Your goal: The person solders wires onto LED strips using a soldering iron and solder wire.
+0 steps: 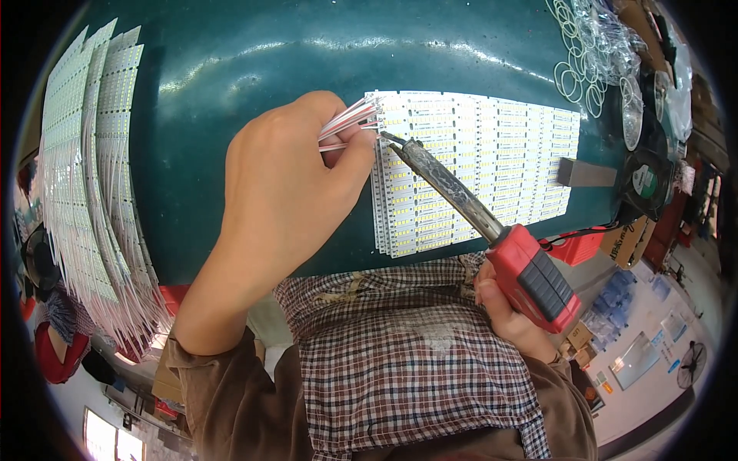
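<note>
My left hand (284, 169) pinches a bundle of thin red and white wires (350, 117) at the left edge of a stack of white LED boards (477, 180). Rows of small yellowish LEDs cover the top board. A red soldering iron (530, 280) with black grip pads is in my right hand (507, 315), whose fingers are partly hidden behind the handle. Its long, scorched metal barrel slants up and left. The tip is close to the wire ends by my left fingertips; whether it touches them I cannot tell.
A grey metal block (588, 174) rests over the boards' right end, beside a small black fan (644, 180). More LED boards with wires (100, 154) are piled at the left of the green table (307, 69). Loops of pale wire (569, 73) and clear plastic lie at the far right.
</note>
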The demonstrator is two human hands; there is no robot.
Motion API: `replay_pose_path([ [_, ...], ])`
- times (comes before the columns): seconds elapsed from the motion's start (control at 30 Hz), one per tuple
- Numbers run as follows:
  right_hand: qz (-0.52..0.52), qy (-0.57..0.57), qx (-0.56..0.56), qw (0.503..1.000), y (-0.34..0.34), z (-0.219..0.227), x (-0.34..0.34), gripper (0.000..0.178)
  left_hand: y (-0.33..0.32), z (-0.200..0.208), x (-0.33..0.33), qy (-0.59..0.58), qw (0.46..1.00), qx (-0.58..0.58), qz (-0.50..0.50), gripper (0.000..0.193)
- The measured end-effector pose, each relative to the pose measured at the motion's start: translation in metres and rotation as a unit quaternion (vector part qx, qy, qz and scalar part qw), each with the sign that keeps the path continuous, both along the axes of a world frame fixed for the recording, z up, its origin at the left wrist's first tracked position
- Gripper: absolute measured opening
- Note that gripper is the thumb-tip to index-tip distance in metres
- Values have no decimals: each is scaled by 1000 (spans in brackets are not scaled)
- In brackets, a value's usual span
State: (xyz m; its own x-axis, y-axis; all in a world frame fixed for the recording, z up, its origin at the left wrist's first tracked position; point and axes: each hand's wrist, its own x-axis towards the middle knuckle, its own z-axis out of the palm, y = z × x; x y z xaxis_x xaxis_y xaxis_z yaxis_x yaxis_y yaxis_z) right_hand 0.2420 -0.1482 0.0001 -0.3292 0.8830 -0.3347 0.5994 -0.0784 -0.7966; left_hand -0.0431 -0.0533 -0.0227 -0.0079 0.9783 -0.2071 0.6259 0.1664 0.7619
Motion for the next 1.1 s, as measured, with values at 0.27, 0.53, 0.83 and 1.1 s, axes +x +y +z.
replay_pose_path([
  [0.27,-22,5,32,999,-2,5,0,23,1,-3,-1,-6,1000,8,0,16],
  [0.53,-14,6,5,1000,-6,4,4,22,1,-5,-6,-47,999,8,-18,16],
  [0.83,-22,0,-39,999,-6,5,3,20,0,-5,-4,-62,998,-6,2,14],
  [1.1,-44,5,-45,998,-8,9,6,20,0,-6,-3,-60,998,-8,11,15],
])
